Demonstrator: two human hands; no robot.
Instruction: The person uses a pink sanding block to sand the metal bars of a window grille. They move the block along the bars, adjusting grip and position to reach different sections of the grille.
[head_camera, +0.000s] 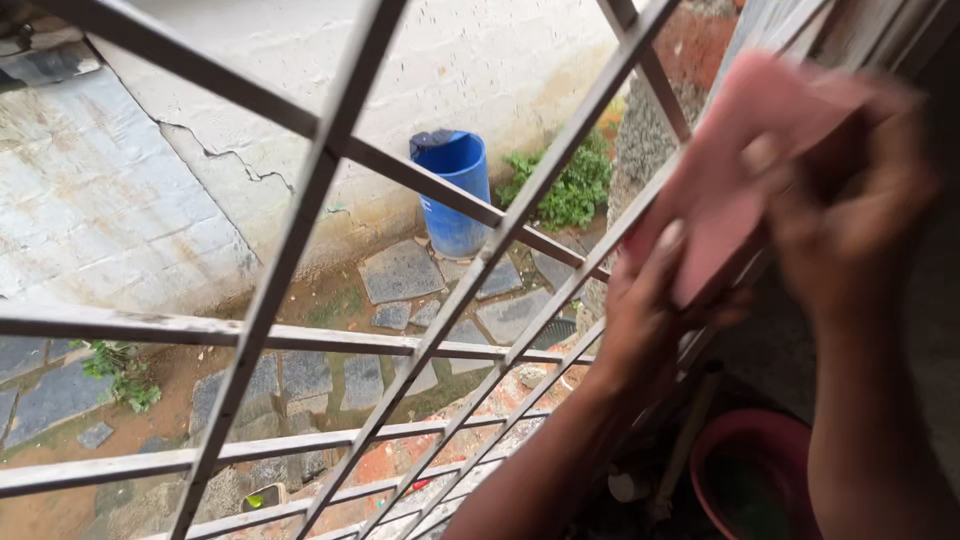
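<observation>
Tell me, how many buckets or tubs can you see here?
2. A blue bucket stands outside against the white wall, seen through the window grille. A red tub sits inside at the bottom right, below the hands and partly hidden. Others may be out of view.

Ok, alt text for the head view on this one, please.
Two bare hands, left hand and right hand, hold a flat pink cloth or sponge against a grey metal window grille. Through the bars: a blue plastic barrel by a cracked white wall, with stone paving below. A red plastic basin sits at lower right.
</observation>
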